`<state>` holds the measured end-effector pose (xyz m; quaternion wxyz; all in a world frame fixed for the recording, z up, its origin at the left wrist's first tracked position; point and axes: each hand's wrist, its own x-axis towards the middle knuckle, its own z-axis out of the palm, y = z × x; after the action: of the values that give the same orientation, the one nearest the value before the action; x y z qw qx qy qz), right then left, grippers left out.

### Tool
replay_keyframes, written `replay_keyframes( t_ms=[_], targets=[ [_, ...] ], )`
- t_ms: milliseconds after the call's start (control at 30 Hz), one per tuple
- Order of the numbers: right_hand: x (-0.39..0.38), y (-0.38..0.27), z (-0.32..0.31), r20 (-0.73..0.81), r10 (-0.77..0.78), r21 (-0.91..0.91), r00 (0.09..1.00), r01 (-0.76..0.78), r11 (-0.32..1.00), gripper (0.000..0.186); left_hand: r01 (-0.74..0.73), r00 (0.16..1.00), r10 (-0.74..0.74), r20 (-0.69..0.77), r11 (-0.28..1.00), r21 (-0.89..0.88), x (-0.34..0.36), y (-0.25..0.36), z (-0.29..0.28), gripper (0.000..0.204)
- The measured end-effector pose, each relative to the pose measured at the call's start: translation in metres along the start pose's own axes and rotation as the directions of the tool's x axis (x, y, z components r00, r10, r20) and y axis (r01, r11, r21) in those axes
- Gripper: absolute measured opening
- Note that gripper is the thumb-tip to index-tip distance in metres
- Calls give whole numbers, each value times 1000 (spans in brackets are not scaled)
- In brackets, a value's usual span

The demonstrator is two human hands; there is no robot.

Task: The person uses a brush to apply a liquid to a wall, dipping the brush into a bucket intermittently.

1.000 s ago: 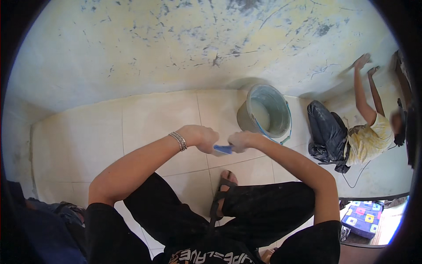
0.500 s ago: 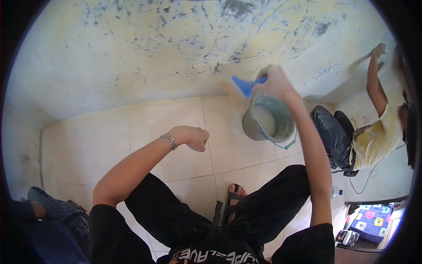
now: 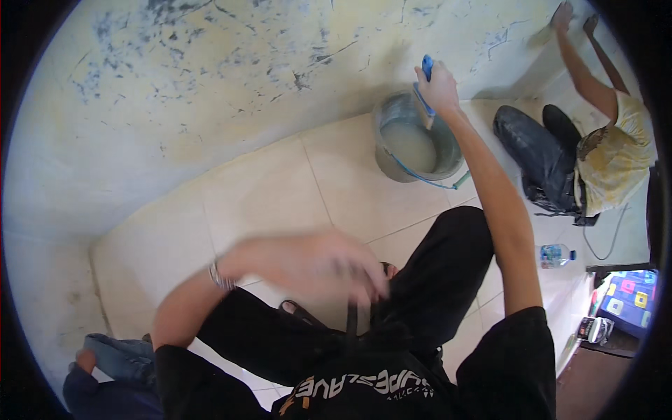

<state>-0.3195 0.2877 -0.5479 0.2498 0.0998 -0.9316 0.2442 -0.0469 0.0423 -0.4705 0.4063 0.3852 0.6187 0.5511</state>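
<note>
My right hand (image 3: 437, 89) is closed on the blue brush (image 3: 428, 66), its pale end hanging inside the rim of a grey bucket (image 3: 387, 143). Cloudy liquid is in the bucket, which stands on the tiled floor by a mottled pale yellow wall (image 3: 231, 63). My left hand (image 3: 343, 269) is smeared by motion low over my lap, near a dark strap, so its fingers cannot be made out.
A co-worker (image 3: 609, 154) in a yellowish shirt sits at the right, hands on the wall. A water bottle (image 3: 556, 255) lies near my right knee, with a patterned mattress (image 3: 633, 297) beyond. Another person's denim-clad leg (image 3: 119, 357) shows at lower left.
My right hand has carried the brush forward and up to the bucket. My left hand has left it and moved down toward my lap. The view has shifted, and the co-worker's hands appear higher.
</note>
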Motion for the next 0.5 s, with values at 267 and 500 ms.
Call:
replay_keyframes(
  t_ms=[267, 500],
  targets=[
    [-23, 26, 29, 404, -138, -77, 904, 184, 980, 28, -596, 784, 571, -244, 583, -553, 32, 41, 79, 23],
    [-30, 41, 31, 492, -157, -109, 856, 240, 965, 31, -669, 732, 648, -210, 625, -403, 42, 43, 73, 18]
  ],
)
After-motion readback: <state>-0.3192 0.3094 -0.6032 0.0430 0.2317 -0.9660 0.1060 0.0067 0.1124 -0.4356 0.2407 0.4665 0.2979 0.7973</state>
